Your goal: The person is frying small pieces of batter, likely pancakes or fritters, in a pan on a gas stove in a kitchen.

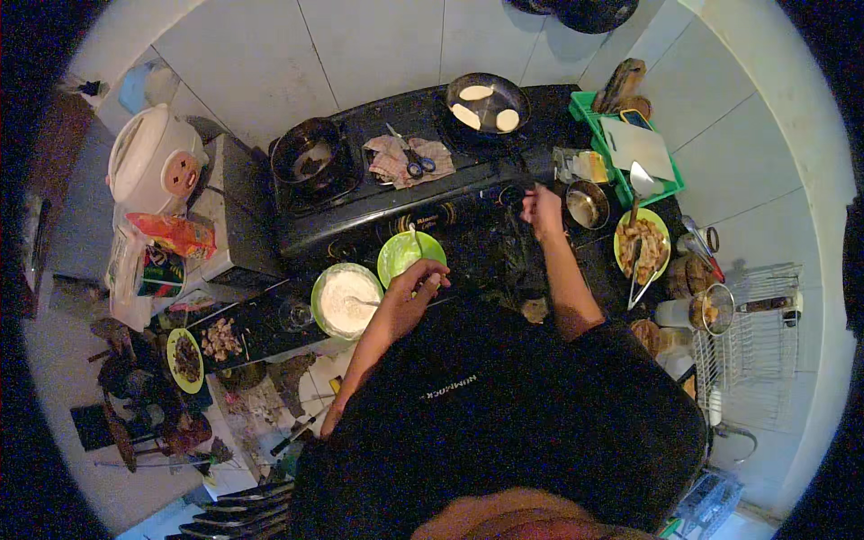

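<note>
My left hand [417, 283] is loosely curled in front of the near rim of a green bowl [397, 255] with a spoon [414, 236] in it, and nothing shows between its fingers. Beside it, a second green bowl [337, 297] holds white flour-like powder and a spoon. My right hand [542, 212] is at the front of a black gas stove [378, 202], its fingertips close to a round control knob [511, 196]; contact is unclear. On the burner behind, a frying pan [496, 125] contains three pale pieces of batter [466, 116].
A dark pot [307, 152] sits on the left burner. Scissors [420, 167] lie on a checked cloth [388, 158] between the burners. At right are a small saucepan [586, 204], a plate of fried food with tongs [641, 244], and a green basket [665, 192]. A rice cooker [155, 162] stands left.
</note>
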`<state>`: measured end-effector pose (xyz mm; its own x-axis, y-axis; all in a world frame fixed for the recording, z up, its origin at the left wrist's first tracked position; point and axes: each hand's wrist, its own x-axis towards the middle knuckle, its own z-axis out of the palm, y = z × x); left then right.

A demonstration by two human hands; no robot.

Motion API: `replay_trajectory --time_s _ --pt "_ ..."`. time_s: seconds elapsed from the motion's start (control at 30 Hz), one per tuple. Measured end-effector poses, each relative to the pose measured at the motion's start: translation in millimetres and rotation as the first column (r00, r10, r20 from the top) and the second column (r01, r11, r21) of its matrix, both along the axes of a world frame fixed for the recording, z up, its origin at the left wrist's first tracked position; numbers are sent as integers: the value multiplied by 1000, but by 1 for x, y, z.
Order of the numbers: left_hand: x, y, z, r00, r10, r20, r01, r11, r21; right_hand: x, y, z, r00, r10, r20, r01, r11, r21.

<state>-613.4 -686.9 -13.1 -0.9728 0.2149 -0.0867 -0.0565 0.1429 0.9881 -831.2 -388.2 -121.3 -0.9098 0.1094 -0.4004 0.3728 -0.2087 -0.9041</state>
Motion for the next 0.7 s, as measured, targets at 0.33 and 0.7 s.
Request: replay_trajectory --time_s 0.33,0.7 --pt "27 -10 1 999 14 29 -15 999 46 9 -24 -28 996 67 66 -82 962 261" --pt "48 -21 2 998 18 54 -21 999 50 34 -33 -17 891 378 -253 201 172 964"
